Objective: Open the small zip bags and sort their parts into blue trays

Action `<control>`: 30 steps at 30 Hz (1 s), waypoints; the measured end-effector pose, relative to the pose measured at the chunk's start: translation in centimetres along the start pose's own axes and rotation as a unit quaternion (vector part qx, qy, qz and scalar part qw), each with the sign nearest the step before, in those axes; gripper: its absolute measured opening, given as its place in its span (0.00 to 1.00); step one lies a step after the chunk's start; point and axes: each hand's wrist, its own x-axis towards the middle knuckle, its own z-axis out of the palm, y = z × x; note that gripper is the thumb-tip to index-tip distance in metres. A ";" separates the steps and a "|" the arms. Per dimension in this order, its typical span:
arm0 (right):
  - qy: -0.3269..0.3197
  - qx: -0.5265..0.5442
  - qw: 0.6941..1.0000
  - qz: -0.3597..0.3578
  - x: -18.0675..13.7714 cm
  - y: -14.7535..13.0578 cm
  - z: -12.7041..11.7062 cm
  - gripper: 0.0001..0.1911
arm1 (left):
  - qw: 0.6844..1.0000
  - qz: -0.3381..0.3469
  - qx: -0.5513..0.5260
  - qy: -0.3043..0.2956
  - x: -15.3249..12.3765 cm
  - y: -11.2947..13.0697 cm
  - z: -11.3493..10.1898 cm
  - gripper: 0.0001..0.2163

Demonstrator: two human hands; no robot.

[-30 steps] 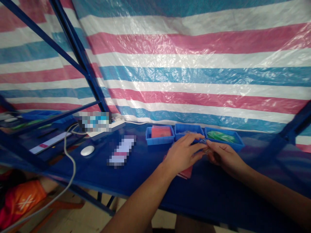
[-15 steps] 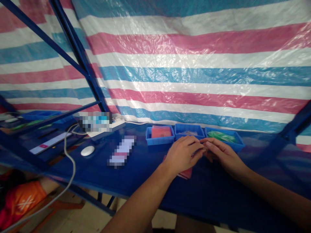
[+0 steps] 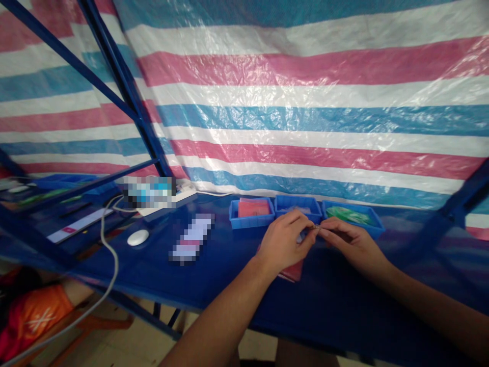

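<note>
My left hand (image 3: 288, 239) and my right hand (image 3: 349, 239) meet fingertip to fingertip above the blue table. Both are pinched closed on something small and thin between them, too tiny to name. Under my left hand lies a reddish flat packet (image 3: 292, 272), partly covered by the hand and wrist. Just behind the hands stand three blue bins. The left bin (image 3: 252, 222) holds pink-red flat pieces (image 3: 254, 207), the middle bin (image 3: 280, 216) holds clear plastic-looking items, and the right bin (image 3: 376, 224) holds green plastic bags (image 3: 349, 214).
A white mouse (image 3: 138, 237) and a blurred-out phone-like item (image 3: 192, 238) lie to the left. Behind them is a white power strip (image 3: 168, 202), with a cable (image 3: 109, 244) hanging over the edge. Another person's orange sleeve (image 3: 46, 308) shows lower left. Blue frame bars and striped sheeting surround the table.
My fingertips have shifted slightly left and come closer together in a pinch. The right fingers are more bent than before. The bins and the packet stay where they were.
</note>
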 end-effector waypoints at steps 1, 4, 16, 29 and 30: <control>-0.003 -0.001 1.000 0.003 0.0 -0.1 -0.1 0.16 | 1.000 -0.003 -0.002 0.000 0.0 0.0 0.0 0.09; -0.017 0.003 1.000 0.024 0.0 0.2 -0.2 0.17 | 1.000 -0.016 -0.010 0.007 0.0 0.3 -0.2 0.11; -0.027 0.220 0.964 0.147 -0.2 1.1 0.0 0.15 | 0.998 0.065 0.018 -0.002 0.1 -0.6 0.4 0.12; -0.051 0.238 0.957 0.160 -0.3 1.1 0.0 0.22 | 0.999 0.044 0.006 0.000 0.0 -0.9 0.3 0.12; -0.045 0.221 0.962 0.152 -0.3 1.2 -0.1 0.23 | 0.999 0.036 0.005 0.002 0.0 -0.9 0.3 0.12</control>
